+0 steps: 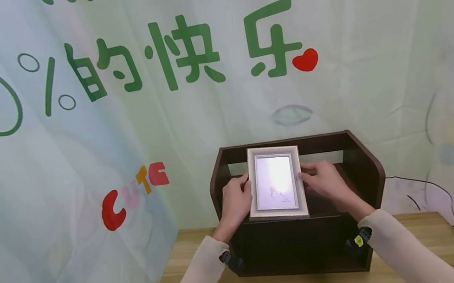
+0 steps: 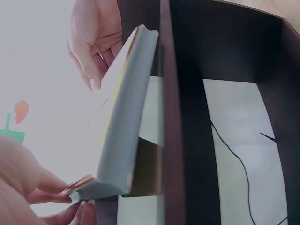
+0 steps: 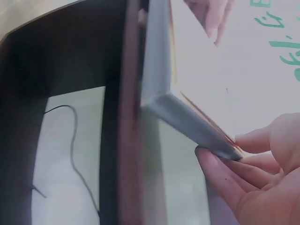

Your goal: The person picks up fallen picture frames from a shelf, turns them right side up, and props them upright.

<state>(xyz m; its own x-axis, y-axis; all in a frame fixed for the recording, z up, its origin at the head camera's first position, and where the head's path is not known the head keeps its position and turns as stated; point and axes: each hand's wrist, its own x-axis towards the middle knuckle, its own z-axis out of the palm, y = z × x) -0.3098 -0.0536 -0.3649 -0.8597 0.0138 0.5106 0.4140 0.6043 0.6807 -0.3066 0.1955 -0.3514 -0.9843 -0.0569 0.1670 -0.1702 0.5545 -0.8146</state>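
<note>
A picture frame [image 1: 255, 203] with a pale border and a glare-lit picture stands tilted back at the top shelf of a dark brown desk shelf [image 1: 289, 246]. My left hand [image 1: 235, 199] grips its left edge, thumb in front and fingers behind. On the opposite edge my right hand [image 1: 325, 179] pinches the border between thumb and fingers. In the left wrist view the frame's side [image 2: 129, 112] is seen edge-on, close to the shelf's board. The right wrist view shows the frame's corner [image 3: 161, 96] near that board, with my right thumb and fingers at its edge.
The shelf unit stands on a wood-grain table [image 1: 190, 262] against a printed cloth backdrop [image 1: 190, 117] with green characters and a red heart. Its tall side panel [image 1: 366, 163] rises right of my right hand. An open lower compartment [image 2: 225, 51] lies beneath the top board.
</note>
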